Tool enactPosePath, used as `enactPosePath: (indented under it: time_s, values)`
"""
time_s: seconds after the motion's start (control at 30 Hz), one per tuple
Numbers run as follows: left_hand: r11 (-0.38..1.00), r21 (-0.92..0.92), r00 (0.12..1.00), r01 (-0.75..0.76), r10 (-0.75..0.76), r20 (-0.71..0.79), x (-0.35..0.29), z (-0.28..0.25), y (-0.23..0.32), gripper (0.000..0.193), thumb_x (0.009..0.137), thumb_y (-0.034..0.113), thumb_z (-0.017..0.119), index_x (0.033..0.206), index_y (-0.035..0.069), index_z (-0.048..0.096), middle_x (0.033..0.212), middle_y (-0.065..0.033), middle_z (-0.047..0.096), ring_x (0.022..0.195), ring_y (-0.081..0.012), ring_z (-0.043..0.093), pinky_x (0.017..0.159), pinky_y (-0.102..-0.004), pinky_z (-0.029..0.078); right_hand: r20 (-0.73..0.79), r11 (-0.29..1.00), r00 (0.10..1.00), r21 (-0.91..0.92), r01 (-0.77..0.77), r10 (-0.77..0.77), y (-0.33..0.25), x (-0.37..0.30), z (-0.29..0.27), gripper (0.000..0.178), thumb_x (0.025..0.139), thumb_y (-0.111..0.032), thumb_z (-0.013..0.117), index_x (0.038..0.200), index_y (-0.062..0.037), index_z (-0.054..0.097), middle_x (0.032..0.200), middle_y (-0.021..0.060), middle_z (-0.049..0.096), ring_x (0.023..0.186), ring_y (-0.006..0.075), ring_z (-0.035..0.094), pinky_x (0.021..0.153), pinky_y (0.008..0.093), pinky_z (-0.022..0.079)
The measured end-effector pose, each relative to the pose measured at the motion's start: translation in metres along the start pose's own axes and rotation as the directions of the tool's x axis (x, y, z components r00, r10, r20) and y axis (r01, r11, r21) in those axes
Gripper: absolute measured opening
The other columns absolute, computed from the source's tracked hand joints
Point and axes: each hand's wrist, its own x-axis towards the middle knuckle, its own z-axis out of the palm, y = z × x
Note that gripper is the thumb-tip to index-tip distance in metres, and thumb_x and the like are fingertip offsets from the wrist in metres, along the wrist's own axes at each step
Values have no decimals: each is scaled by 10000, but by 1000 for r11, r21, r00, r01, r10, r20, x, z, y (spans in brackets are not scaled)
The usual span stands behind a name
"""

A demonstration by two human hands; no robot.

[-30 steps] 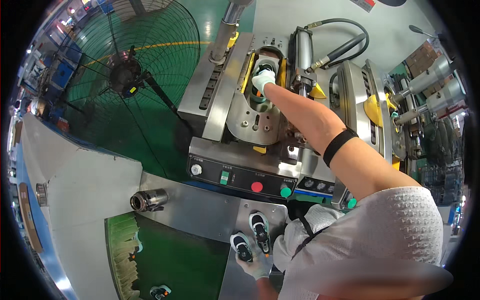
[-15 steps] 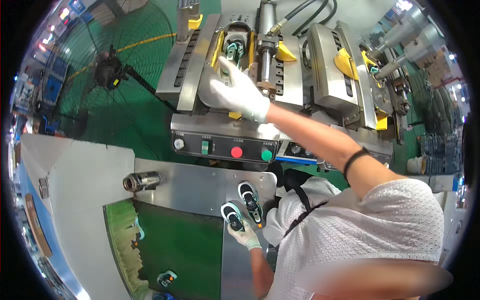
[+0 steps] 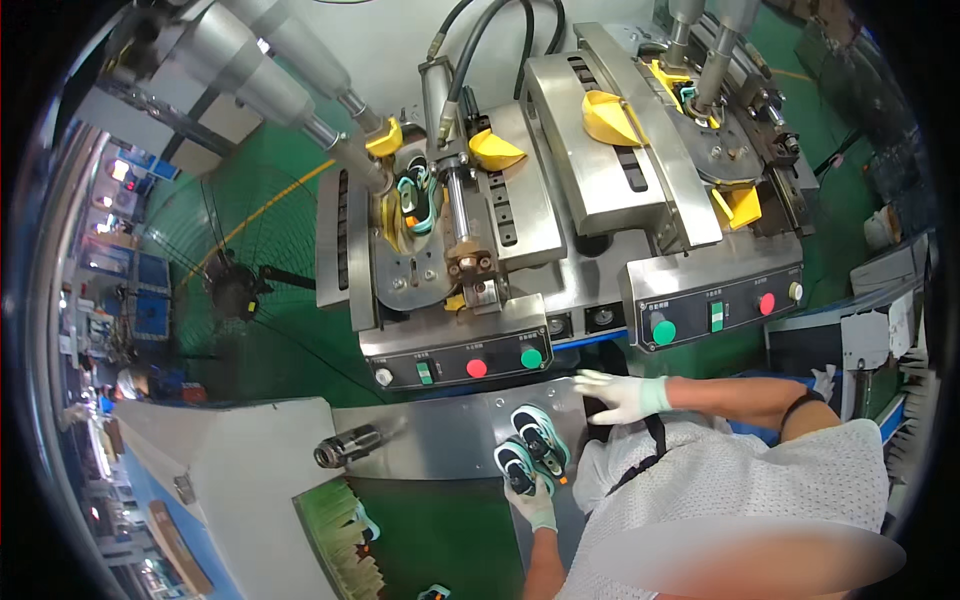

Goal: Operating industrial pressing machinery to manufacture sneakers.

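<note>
From the head camera we look down on a person in a white dotted top [image 3: 740, 490] standing at a steel press machine [image 3: 560, 200] with 2 stations. The left hand [image 3: 532, 498], in a pale glove, is closed around the heel end of a pair of small dark shoes with teal soles [image 3: 532, 455], which lie side by side on the grey metal shelf [image 3: 440, 440] below the left control panel [image 3: 455, 362]. The right hand [image 3: 622, 393], also gloved, reaches in from the right with its fingers spread flat and open, holding nothing; it sits at the right end of the same shelf, just beside the shoes and below the gap between the 2 panels, and we cannot tell whether the palm presses on the metal. On the left panel we see a green switch, a red button [image 3: 477, 368] and a green button [image 3: 531, 357]; the right control panel [image 3: 715, 308] carries a green button [image 3: 663, 331] and a red one. Up in the left station another teal-trimmed shoe [image 3: 418, 195] sits in the mould between yellow guards [image 3: 495, 148], with black hoses [image 3: 490, 40] curving above. To the left of the shelf lies a dark cylindrical tool [image 3: 350, 445], and further left a floor fan [image 3: 235, 290] stands on the green floor [image 3: 300, 340].
</note>
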Motion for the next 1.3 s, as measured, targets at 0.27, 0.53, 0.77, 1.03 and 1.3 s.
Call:
enactPosePath:
  time_s: [0.27, 0.53, 0.77, 1.03, 1.3]
  values:
    - [958, 111, 963, 264, -269, 33, -14, 10, 60, 766, 802, 66, 801, 1410, -14, 343, 1247, -188, 593, 1050, -266, 654, 950, -363, 519, -153, 438, 417, 144, -887, 896, 220, -252, 68, 559, 824, -400, 634, 1162, 44, 661, 1152, 299, 663, 1101, 411, 642, 953, 429, 518]
    - [981, -3, 977, 195, -194, 89, -2, 17, 15, 677, 822, 52, 796, 1345, -11, 371, 1246, -154, 614, 1146, -236, 593, 1023, -368, 436, -279, 625, 596, 21, -780, 753, 263, -294, 169, 320, 902, -283, 596, 1099, -56, 706, 999, 194, 725, 993, 377, 677, 870, 422, 524]
    - [981, 26, 981, 194, -194, 16, -3, 23, -20, 610, 817, 96, 788, 1283, -13, 411, 1158, -151, 647, 1047, -246, 654, 951, -375, 495, -272, 705, 679, 0, -709, 682, 287, -269, 116, 332, 911, -308, 587, 1091, -56, 708, 994, 186, 728, 988, 373, 676, 867, 421, 524]
    - [988, 30, 988, 154, -154, 15, -5, 26, -24, 665, 836, 55, 761, 1346, -22, 341, 1178, -153, 632, 1072, -251, 646, 965, -366, 487, -258, 714, 679, 71, -696, 688, 278, -251, 105, 350, 921, -337, 576, 1083, -57, 710, 987, 178, 731, 983, 369, 676, 864, 420, 524]
    - [981, 115, 987, 157, -159, 9, -6, 26, 22, 628, 858, 71, 736, 1352, 87, 348, 1180, -134, 606, 927, -236, 666, 537, -323, 584, -208, 710, 680, 173, -682, 704, 293, -246, 121, 370, 931, -365, 565, 1074, -57, 712, 981, 169, 734, 978, 365, 676, 860, 419, 524]
